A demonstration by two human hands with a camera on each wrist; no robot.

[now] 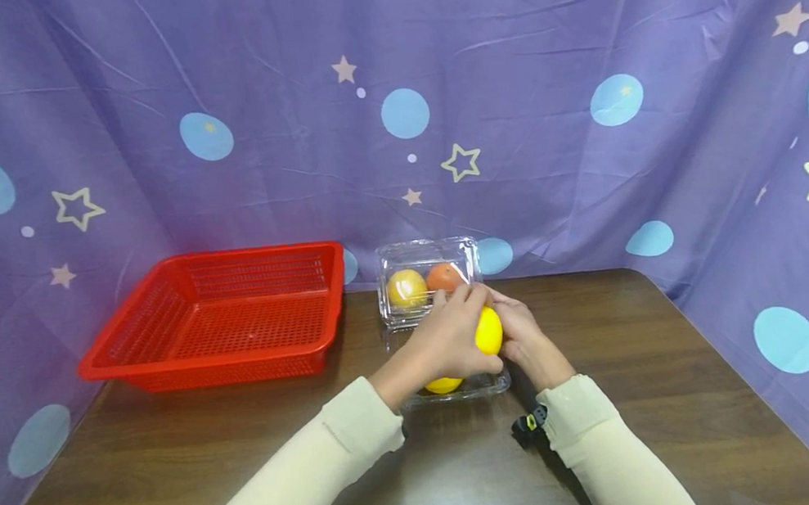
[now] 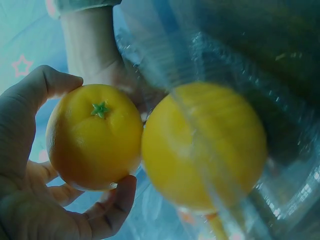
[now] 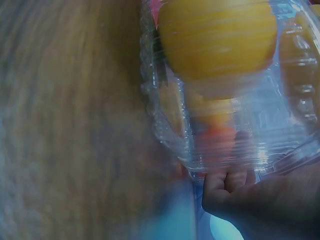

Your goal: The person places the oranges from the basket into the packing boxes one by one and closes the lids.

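Observation:
My left hand point(image 1: 450, 336) grips a round yellow orange point(image 1: 488, 331) over the front part of a clear plastic box point(image 1: 489, 392). In the left wrist view this orange point(image 2: 95, 137) shows a green star-shaped stem mark, with thumb and fingers around its sides. Beside it, partly behind clear plastic, is another yellow fruit point(image 2: 205, 147). A yellow fruit point(image 1: 444, 385) shows below my left hand in the box. My right hand point(image 1: 524, 334) holds the box's right side; the right wrist view shows its fingers point(image 3: 220, 187) curled at the plastic edge.
At the back, a yellow fruit point(image 1: 407, 288) and a red-orange fruit point(image 1: 444, 276) show through clear plastic point(image 1: 426, 250). A red slotted basket point(image 1: 252, 355) stands on the left of the wooden table point(image 1: 649, 391). A purple curtain point(image 1: 516, 43) hangs behind.

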